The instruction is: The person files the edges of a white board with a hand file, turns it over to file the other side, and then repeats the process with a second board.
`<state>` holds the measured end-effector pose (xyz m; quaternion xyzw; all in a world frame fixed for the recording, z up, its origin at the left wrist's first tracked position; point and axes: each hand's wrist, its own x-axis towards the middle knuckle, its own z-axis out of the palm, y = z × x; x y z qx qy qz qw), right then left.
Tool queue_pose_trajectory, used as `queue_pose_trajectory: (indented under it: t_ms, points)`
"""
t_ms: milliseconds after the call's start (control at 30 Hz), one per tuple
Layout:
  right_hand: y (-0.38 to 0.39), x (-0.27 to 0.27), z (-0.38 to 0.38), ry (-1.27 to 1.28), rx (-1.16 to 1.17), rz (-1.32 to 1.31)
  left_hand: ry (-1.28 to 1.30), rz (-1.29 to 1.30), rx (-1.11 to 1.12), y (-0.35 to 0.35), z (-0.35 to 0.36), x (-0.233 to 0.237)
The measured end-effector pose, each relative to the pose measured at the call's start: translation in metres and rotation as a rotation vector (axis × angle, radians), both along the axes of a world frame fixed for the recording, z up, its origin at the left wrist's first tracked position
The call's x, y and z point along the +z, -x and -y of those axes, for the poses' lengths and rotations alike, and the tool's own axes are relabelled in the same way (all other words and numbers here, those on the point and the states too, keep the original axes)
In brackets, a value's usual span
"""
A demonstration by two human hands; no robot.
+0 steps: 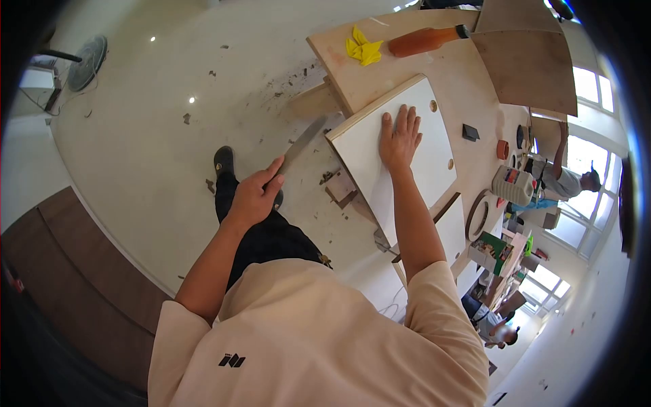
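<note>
A long flat metal tool (302,144), which looks like a file or a blade, is gripped by its handle end in my left hand (254,197). It points up and to the right, beside the near edge of a white panel. My right hand (400,141) lies flat on that white panel (366,146), fingers stretched out. Light wood shows along the panel's edges, and two round holes sit near its far side. The panel rests on a wooden table (339,51).
On the table are a yellow cloth (363,49), an orange bottle (426,42), a dark small box (470,132) and a plastic jug (513,184). Scraps litter the floor (156,129). Two other people (566,182) (489,324) are at the right. Brown boards (81,251) lie lower left.
</note>
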<state>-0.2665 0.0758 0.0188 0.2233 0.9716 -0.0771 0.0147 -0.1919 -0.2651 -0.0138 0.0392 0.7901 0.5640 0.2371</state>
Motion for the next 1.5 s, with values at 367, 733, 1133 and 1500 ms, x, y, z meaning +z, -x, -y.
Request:
queue_pose_trajectory:
  t_ms: [367, 733, 1133, 1500]
  points:
    - [-0.001, -0.004, 0.003, -0.023, 0.000, -0.037, 0.066, -0.062, -0.115, 0.001, 0.001, 0.005]
    - [0.003, -0.006, 0.000, -0.043, 0.012, -0.042, 0.129, -0.140, -0.148, 0.010, -0.029, 0.020]
    - [0.000, -0.004, 0.003, -0.053, 0.005, -0.024, 0.131, -0.138, -0.186, 0.051, -0.055, 0.019]
    - [0.001, -0.003, 0.004, -0.033, 0.010, -0.038, 0.177, -0.151, -0.251, 0.045, -0.059, 0.026]
